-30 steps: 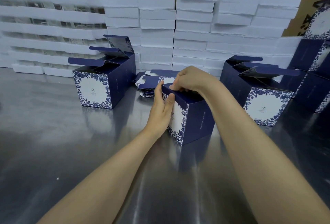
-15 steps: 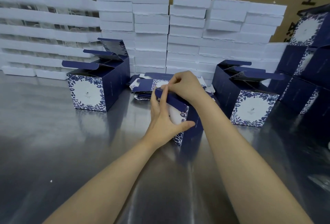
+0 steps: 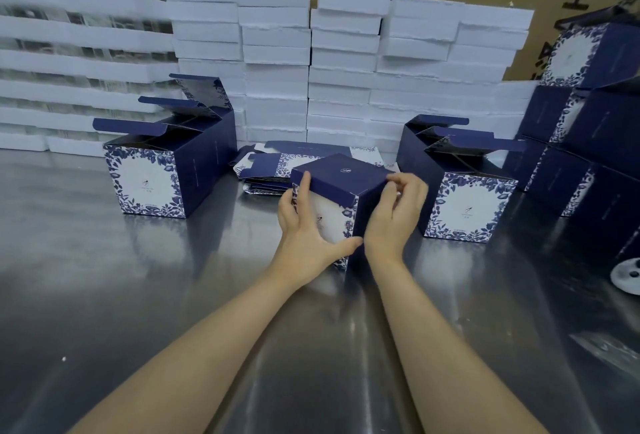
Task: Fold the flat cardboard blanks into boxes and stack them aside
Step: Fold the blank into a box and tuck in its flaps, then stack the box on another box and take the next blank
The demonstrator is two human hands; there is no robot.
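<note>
Head view: opened boxes (image 3: 152, 184) flank held box (image 3: 341, 174), blanks (image 3: 270, 165) behind.

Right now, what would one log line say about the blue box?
blue box: lid down | left hand: holds front | right hand: at lid corner, blurred | flat blanks: behind

the closed box (image 3: 341, 177) is sitting mid-bench (image 3: 138, 295), flat blanks (image 3: 273, 165) lying at its 12 o'clock, an open box (image 3: 166, 170) standing at 10 o'clock, a second open box (image 3: 460, 188) at 2 o'clock, stacked boxes (image 3: 588, 143) piling at 3 o'clock.
</note>
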